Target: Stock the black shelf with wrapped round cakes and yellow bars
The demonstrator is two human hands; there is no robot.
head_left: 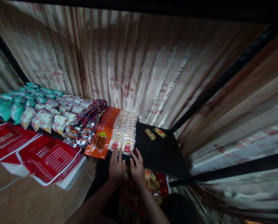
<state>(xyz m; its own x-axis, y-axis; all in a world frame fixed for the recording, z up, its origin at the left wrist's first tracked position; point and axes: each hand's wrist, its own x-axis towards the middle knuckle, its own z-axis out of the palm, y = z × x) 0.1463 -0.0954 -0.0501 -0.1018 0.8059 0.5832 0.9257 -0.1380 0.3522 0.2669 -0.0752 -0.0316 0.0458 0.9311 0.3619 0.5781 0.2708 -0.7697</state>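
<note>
Two rows of clear-wrapped white snack packets [123, 133] with red and yellow labels run back along a black shelf [152, 152]. At the front of the left row is my left hand [116, 166], its fingers stretched out and fingertips at the packet's lower edge. My right hand [137, 166] is beside it at the front of the right row, fingers spread and touching or very near the front packet. Neither hand grasps anything. Just left of the rows lies an orange bag of brown stick snacks [100, 141]. Two small yellow-wrapped snacks [150, 134] lie to the right.
Dark foil packets [87, 124], white packets [45, 121] and green packets [17, 110] fill the shelf's left. Red baskets [52, 158] stand on the floor at left. Gold-wrapped snacks [152, 183] sit below my hands. Printed curtain [129, 62] hangs behind; a black pole [222, 77] slants at right.
</note>
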